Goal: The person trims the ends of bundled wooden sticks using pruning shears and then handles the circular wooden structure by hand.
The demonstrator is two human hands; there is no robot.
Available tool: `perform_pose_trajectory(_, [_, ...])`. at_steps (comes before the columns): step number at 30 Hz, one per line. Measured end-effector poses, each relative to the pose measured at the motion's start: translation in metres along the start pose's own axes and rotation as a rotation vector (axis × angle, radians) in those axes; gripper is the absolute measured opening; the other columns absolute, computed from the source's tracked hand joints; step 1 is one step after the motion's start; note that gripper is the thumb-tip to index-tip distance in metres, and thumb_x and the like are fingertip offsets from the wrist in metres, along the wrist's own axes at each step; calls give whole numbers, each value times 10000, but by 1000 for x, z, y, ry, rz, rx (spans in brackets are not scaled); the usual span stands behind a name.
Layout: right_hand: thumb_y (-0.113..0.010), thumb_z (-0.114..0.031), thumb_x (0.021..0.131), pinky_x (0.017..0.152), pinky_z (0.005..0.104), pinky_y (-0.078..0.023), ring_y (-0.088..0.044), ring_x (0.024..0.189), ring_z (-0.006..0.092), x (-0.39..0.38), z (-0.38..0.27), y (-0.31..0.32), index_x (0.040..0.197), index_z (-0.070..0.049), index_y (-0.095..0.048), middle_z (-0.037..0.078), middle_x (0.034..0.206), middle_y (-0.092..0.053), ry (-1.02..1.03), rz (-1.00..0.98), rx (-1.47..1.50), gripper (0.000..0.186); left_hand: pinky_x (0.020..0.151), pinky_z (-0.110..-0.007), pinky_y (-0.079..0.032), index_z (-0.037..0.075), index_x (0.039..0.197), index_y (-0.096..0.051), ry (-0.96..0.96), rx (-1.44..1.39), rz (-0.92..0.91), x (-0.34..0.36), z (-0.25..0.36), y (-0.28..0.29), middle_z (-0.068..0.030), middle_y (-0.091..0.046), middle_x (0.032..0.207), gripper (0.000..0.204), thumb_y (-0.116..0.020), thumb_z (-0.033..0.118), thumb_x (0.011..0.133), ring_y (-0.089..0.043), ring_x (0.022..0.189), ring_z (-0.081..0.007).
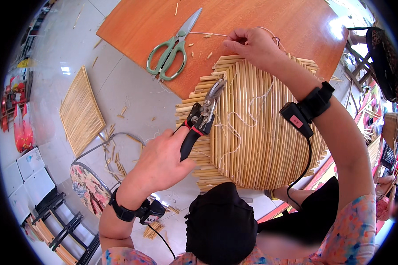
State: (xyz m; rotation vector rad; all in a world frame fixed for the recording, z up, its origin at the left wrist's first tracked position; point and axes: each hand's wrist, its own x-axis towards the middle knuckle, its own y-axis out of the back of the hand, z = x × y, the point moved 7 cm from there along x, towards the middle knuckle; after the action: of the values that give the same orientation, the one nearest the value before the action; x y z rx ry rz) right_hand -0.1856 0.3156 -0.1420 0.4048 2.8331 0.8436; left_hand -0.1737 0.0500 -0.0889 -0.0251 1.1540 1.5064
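Note:
My left hand (163, 157) is closed round the black and red handles of hand shears (201, 119), whose metal blades lie over the left part of a panel of straw stalks (256, 132). This panel has stepped, uneven edges, and loose white thread (252, 115) curls across it. At the panel's far edge my right hand (256, 46) pinches a thin thread (210, 33) between thumb and fingers. The thread runs left over the table toward green-handled scissors (170, 53), which lie with their blades pointing away.
The orange wooden table (252, 17) holds a few stalk offcuts. Left on the tiled floor are a finished-looking diamond straw panel (82, 110), scattered offcuts (117, 161) and a floral-seated stool (90, 185). A black rounded cloth shape (221, 225) covers the near middle. A wrist device's cable (308, 154) hangs over the panel.

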Motion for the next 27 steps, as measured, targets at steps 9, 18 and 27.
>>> perform_pose_trajectory(9, [-694, -135, 805, 701, 323, -496, -626, 777, 207, -13, -11, -4, 872, -15, -665, 79, 833, -609, 274, -135, -276, 140, 700, -512, -466, 58, 1130, -511, -26, 72, 13, 10, 3, 7, -228, -549, 825, 440, -595, 170, 713, -569, 777, -443])
perform_pose_trajectory(18, [-698, -89, 786, 697, 307, -494, -606, 766, 199, -20, -5, -14, 865, 2, -652, 77, 864, -590, 139, -294, -239, 128, 715, -496, -463, 32, 1086, -517, -28, 131, -1, 16, 5, 6, -228, -559, 817, 405, -599, 168, 714, -573, 787, -433])
perform_pose_trajectory(27, [-685, -115, 761, 677, 333, -510, -636, 741, 241, -19, -3, -14, 822, 0, -674, 115, 811, -630, 172, -259, -174, 130, 699, -483, -470, 24, 1116, -535, -14, -3, -7, 18, 0, 4, -222, -598, 785, 427, -617, 121, 709, -600, 783, -415])
